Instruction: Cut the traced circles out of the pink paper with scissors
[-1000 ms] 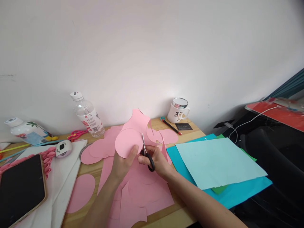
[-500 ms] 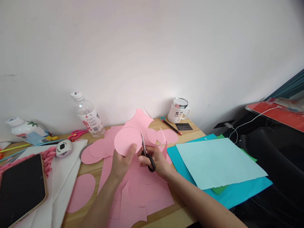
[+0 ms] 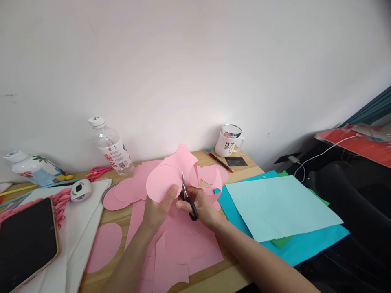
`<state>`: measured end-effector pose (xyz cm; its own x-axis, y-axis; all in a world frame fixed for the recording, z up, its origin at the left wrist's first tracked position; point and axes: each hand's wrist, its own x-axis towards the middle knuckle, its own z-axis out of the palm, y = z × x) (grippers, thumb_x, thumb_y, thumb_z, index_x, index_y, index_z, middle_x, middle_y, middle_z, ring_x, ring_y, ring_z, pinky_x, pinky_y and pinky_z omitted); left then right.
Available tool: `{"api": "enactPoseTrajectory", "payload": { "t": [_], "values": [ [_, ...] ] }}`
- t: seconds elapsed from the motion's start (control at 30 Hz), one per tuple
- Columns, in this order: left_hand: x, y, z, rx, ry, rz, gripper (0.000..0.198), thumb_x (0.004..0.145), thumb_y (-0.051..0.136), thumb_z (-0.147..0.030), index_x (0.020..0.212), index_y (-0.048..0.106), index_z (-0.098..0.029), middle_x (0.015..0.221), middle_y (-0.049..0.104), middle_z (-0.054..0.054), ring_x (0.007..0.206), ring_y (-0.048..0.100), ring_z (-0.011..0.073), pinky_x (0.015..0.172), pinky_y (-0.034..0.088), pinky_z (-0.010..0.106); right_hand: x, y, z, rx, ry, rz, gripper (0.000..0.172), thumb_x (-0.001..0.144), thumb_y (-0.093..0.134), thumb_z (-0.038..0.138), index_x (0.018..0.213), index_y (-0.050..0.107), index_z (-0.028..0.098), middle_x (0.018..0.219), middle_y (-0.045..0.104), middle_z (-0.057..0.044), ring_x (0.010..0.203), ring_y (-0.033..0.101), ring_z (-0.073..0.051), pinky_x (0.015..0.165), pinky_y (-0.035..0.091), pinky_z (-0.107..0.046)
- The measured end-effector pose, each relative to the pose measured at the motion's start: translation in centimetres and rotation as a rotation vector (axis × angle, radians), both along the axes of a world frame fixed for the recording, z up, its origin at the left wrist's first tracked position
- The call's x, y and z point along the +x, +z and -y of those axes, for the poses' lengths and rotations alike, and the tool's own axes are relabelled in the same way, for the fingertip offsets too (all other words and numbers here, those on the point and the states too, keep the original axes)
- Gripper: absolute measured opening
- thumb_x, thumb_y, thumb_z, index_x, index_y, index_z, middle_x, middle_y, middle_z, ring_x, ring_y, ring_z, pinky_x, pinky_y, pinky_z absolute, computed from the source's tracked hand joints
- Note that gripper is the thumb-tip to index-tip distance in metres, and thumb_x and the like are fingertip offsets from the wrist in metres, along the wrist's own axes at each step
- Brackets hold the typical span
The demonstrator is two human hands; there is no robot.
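Observation:
Between thumb and fingers, my left hand [image 3: 159,209] grips a pink sheet of paper [image 3: 163,183] whose near part has a rounded edge. My right hand [image 3: 200,203] is closed around black-handled scissors [image 3: 190,203], their blades pointing away from me at the right edge of the rounded part. An offcut strip [image 3: 192,162] of the same pink curls up behind the blades. Underneath both hands lie several pink sheets [image 3: 198,248], and pink paper circles [image 3: 125,190] overlap to the left. Another pink circle [image 3: 105,246] lies nearer to me.
At the back stand a plastic bottle [image 3: 111,148] and a white mug [image 3: 229,142], with a pencil [image 3: 221,160] and a black card [image 3: 236,161] nearby. Light blue paper [image 3: 281,209] lies on the right. A phone [image 3: 29,244] and pink scissors [image 3: 99,172] are on the left.
The pink offcut behind the blades has bent and shifted slightly to the right and down. Both hands keep their hold and have barely moved.

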<state>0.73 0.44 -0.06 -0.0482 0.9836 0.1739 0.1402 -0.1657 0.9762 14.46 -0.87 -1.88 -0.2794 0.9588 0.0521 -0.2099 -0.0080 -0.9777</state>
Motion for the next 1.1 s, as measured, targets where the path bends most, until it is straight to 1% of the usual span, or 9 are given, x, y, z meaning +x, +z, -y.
{"api": "enactPoseTrajectory", "payload": {
  "t": [0.27,0.4,0.47,0.57,0.63,0.7,0.83,0.97,1.1],
  "values": [
    [-0.12,-0.53,-0.25,0.001,-0.008,0.026,0.045,0.067,0.074,-0.038,0.105,0.067,-0.015,0.099,0.073,0.010,0.097,0.068,0.0269,0.086,0.055,0.037,0.00,-0.60,-0.06,-0.019,-0.002,-0.013,0.044,0.059,0.081,0.052,0.070,0.055,0.018,0.061,0.037,0.005,0.058,0.032,-0.010,0.052,0.026,-0.024],
    [-0.19,-0.69,-0.37,0.013,-0.005,0.042,0.039,0.066,0.075,-0.036,0.098,0.069,-0.015,0.098,0.073,0.010,0.097,0.068,0.0265,0.085,0.055,0.036,0.13,-0.42,0.03,-0.032,0.022,-0.024,0.039,0.064,0.079,0.047,0.073,0.056,0.017,0.063,0.042,0.004,0.058,0.035,-0.010,0.052,0.027,-0.024],
    [-0.24,-0.74,-0.35,0.015,-0.008,0.041,0.034,0.067,0.074,-0.036,0.094,0.069,-0.015,0.094,0.074,0.009,0.092,0.069,0.0254,0.081,0.056,0.034,0.18,-0.23,0.09,-0.031,0.035,-0.012,0.035,0.067,0.078,0.045,0.073,0.056,0.017,0.062,0.044,0.004,0.057,0.037,-0.010,0.052,0.028,-0.024],
    [-0.28,-0.69,-0.26,0.010,-0.043,0.031,0.026,0.072,0.069,-0.039,0.084,0.069,-0.015,0.079,0.073,0.007,0.076,0.069,0.0225,0.071,0.057,0.032,0.19,-0.11,0.14,-0.020,0.028,0.017,0.033,0.069,0.076,0.043,0.072,0.056,0.017,0.058,0.046,0.004,0.055,0.038,-0.010,0.051,0.029,-0.024],
    [-0.28,-0.57,-0.22,0.016,-0.062,0.027,0.026,0.075,0.066,-0.041,0.080,0.068,-0.015,0.073,0.072,0.006,0.070,0.069,0.0212,0.069,0.057,0.032,0.20,-0.21,0.12,-0.018,0.022,0.017,0.032,0.069,0.077,0.042,0.072,0.057,0.017,0.056,0.047,0.004,0.053,0.038,-0.009,0.050,0.029,-0.024],
    [-0.26,-0.43,-0.24,0.031,-0.041,0.036,0.027,0.075,0.066,-0.041,0.083,0.068,-0.015,0.077,0.074,0.007,0.073,0.069,0.0217,0.070,0.057,0.031,0.21,-0.37,0.12,-0.026,0.018,0.011,0.031,0.069,0.077,0.041,0.072,0.057,0.017,0.055,0.047,0.005,0.052,0.038,-0.009,0.050,0.030,-0.024],
    [-0.22,-0.42,-0.41,0.039,0.048,0.047,0.032,0.071,0.069,-0.041,0.089,0.069,-0.014,0.091,0.075,0.010,0.089,0.069,0.0252,0.074,0.057,0.031,0.12,-0.45,0.24,-0.054,0.019,0.012,0.032,0.069,0.076,0.041,0.068,0.056,0.017,0.052,0.047,0.005,0.050,0.040,-0.009,0.050,0.030,-0.024],
    [-0.09,-0.55,-0.42,0.020,0.105,0.043,0.033,0.070,0.070,-0.041,0.088,0.070,-0.014,0.091,0.075,0.010,0.091,0.069,0.0265,0.076,0.056,0.033,-0.23,-0.04,0.43,-0.071,0.014,0.039,0.035,0.068,0.076,0.046,0.066,0.057,0.016,0.052,0.049,0.003,0.051,0.042,-0.011,0.050,0.031,-0.025],
    [0.18,-0.43,-0.19,-0.022,0.076,0.038,0.032,0.070,0.070,-0.040,0.088,0.070,-0.014,0.090,0.075,0.010,0.088,0.070,0.0259,0.075,0.057,0.034,-0.39,0.11,0.38,-0.058,0.010,0.049,0.036,0.064,0.078,0.046,0.071,0.057,0.016,0.056,0.048,0.004,0.053,0.041,-0.010,0.051,0.030,-0.024]
  ]
}}
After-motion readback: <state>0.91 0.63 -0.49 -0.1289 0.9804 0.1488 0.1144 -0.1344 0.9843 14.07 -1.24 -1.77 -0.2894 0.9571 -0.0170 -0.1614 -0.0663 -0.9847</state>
